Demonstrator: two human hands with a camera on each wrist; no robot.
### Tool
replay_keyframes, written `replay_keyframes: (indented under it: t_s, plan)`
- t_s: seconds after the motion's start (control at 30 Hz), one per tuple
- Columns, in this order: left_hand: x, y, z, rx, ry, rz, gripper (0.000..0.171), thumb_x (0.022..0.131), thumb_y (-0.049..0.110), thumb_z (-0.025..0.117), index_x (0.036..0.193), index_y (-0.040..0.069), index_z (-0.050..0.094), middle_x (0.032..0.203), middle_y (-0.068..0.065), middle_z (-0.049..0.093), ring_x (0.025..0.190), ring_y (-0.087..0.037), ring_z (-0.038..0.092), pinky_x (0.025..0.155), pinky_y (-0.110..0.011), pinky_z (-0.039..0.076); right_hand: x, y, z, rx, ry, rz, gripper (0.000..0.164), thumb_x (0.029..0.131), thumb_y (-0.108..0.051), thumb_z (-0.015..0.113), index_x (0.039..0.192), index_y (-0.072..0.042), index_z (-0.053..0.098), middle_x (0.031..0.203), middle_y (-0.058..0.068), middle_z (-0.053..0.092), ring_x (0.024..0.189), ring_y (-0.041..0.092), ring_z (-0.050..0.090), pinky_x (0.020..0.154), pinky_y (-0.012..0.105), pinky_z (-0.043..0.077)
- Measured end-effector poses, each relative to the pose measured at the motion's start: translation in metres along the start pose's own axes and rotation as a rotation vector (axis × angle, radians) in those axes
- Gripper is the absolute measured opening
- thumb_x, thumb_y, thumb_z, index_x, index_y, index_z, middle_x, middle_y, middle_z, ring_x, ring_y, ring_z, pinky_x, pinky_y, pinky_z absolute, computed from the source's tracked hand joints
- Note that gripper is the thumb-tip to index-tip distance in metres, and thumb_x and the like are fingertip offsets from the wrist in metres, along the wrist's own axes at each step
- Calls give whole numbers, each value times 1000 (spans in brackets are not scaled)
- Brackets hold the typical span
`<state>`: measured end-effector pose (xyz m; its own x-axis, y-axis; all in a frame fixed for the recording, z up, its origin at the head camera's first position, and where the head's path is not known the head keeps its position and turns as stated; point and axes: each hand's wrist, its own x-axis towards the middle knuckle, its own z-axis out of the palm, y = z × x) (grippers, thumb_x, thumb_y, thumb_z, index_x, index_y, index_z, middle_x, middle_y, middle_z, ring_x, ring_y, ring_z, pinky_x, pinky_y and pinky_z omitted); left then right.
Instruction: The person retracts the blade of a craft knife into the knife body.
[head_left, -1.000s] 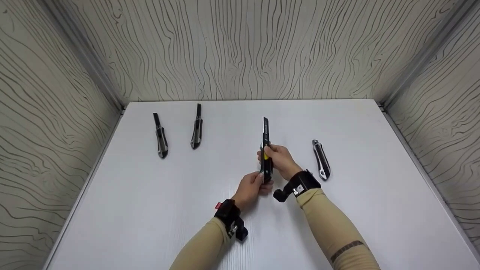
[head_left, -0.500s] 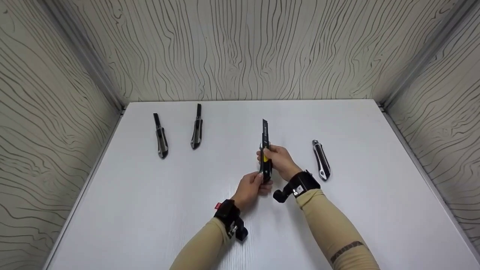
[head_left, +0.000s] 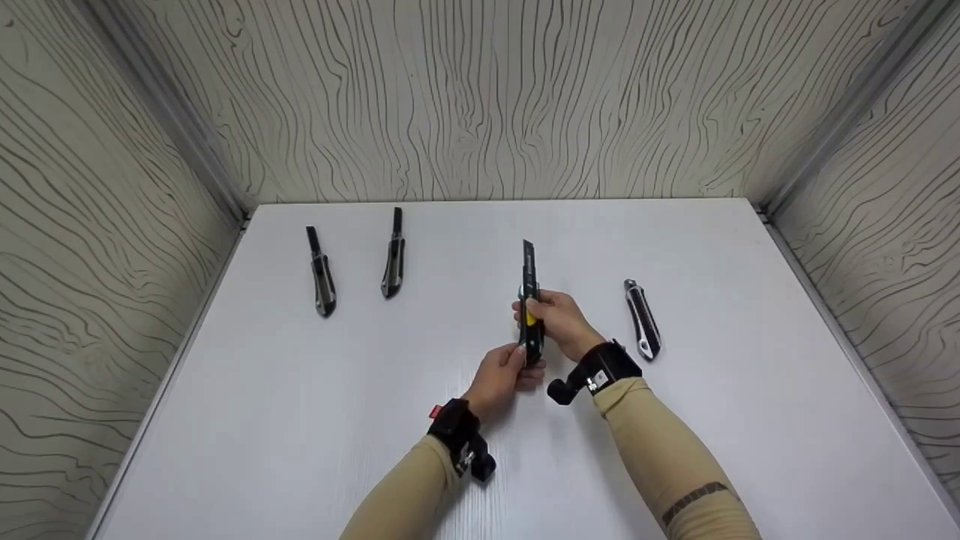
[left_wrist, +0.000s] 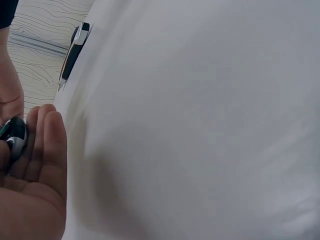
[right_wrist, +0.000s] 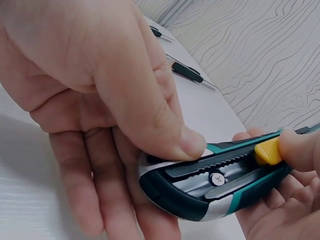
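Both hands hold a utility knife point(head_left: 534, 343) over the middle of the table, its dark blade sticking out and pointing away. In the right wrist view its body point(right_wrist: 182, 199) is black and green, with a yellow slider point(right_wrist: 268, 151). My left hand point(head_left: 496, 376) pinches the butt end between thumb and fingers. Around the middle of the body, my right hand point(head_left: 566, 321) grips with its thumb against the slider. Only the butt of the knife point(left_wrist: 17, 134) shows in the left wrist view; the rest is cut off by the frame.
Two utility knives, one at the far left point(head_left: 324, 283) and one beside it point(head_left: 394, 262), lie on the white table point(head_left: 285, 420) with dark blades out. Another utility knife point(head_left: 644, 322) lies right of my right hand, no blade showing. Wood-patterned walls point(head_left: 480, 97) stand around the table.
The blade tip has dropped slightly towards me and shifted a little left as the knife tilts. Both hands keep their hold, and the other knives stay in place.
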<state>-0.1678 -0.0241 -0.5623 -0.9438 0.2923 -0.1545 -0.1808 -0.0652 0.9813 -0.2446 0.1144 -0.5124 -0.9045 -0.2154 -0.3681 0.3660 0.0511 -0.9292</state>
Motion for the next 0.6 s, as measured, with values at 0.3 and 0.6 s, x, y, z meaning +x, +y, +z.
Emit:
replay_keyframes:
  t_s: [0.3, 0.6]
  plan:
    - [-1, -7, -1, -99, -24, 4, 39, 107, 19, 35, 122, -12, 55, 112, -26, 66, 93, -22, 68, 87, -36, 58, -1, -2, 0, 35, -26, -29, 40, 103, -14, 46, 139, 4, 45, 132, 20, 59, 106, 16, 64, 94, 29, 54]
    - [-2, -5, 2, -86, 19, 15, 36, 107, 18, 36, 123, -8, 55, 113, -27, 67, 101, -31, 70, 89, -36, 58, -1, 3, 1, 52, -11, 2, 47, 103, -33, 46, 136, 1, 48, 130, 19, 61, 105, 19, 67, 96, 34, 54]
